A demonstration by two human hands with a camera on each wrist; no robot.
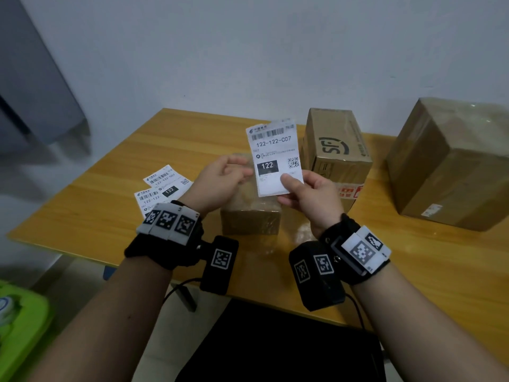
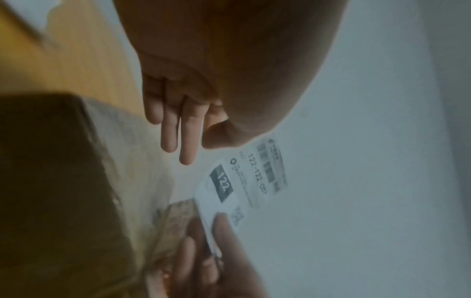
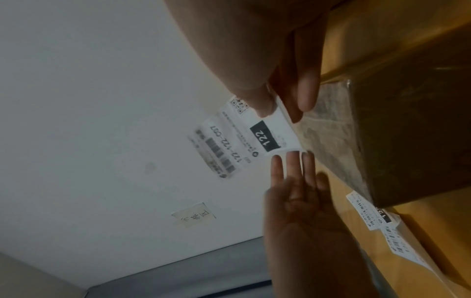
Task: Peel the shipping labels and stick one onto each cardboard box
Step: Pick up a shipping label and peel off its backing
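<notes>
Thumb pressed flat on the lower right corner of the raised shipping label (image 1: 274, 158), fingers (image 3: 307, 94) curled behind it — right hand (image 1: 309, 198) pinching the sheet and holding it upright, print toward the camera, "122-122-007" readable. Top edge curling, a second layer showing behind the upper right corner. Right wrist bent back, palm turned inward, forearm coming up from lower right with a black strap and marker blocks around it.

Left hand (image 1: 217, 183) just beside the label's left edge, fingers (image 2: 187, 139) straight and loose, holding nothing; fingertips right at the edge in the right wrist view, contact impossible to call. Thumb up, palm facing the sheet, wrist level, forearm angling in from lower left, same black strap and markers.

Directly below both hands, small cardboard box (image 1: 249, 219) wrapped in clear tape, standing on the desk (image 1: 110, 172), top face bare. Behind the right hand, upright printed cardboard box (image 1: 337, 150), bare of any such sheet. Far right, large cardboard box (image 1: 451, 166), well apart from the hands, a small sticker low on its side.

Left of the left wrist, spare labels (image 1: 162, 188) lying overlapped on the desk. Pale wall (image 1: 248, 51) behind.
</notes>
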